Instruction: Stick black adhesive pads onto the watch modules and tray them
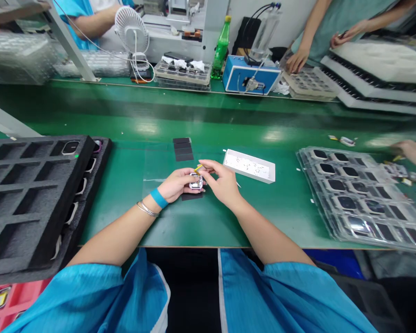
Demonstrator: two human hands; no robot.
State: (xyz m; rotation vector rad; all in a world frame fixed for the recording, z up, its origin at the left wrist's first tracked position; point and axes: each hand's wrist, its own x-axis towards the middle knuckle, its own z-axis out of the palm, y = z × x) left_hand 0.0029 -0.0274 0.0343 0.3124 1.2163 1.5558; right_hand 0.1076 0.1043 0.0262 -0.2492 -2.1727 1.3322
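Observation:
My left hand (176, 185), with a blue band and bangles on its wrist, grips a small opened watch case (195, 184) between thumb and fingers. Pale inner parts show in the case. A narrow yellow strip (198, 168) sticks up at its top edge. My right hand (222, 182) is pinched at this strip and touches the case's right side; its fingertips are partly hidden. Under the hands lies a dark rectangular sheet (192, 196), and more dark strips (183, 149) lie just beyond. Right of them is a shallow white box (267, 172) with tiny dark pieces inside.
At left stand black foam trays (38, 185) with watch cases. Stacked clear trays (336, 199) of watch parts lie at right, near another person's hand (414, 152). A fan (131, 30), green bottle (222, 48) and blue device (251, 76) stand along the back.

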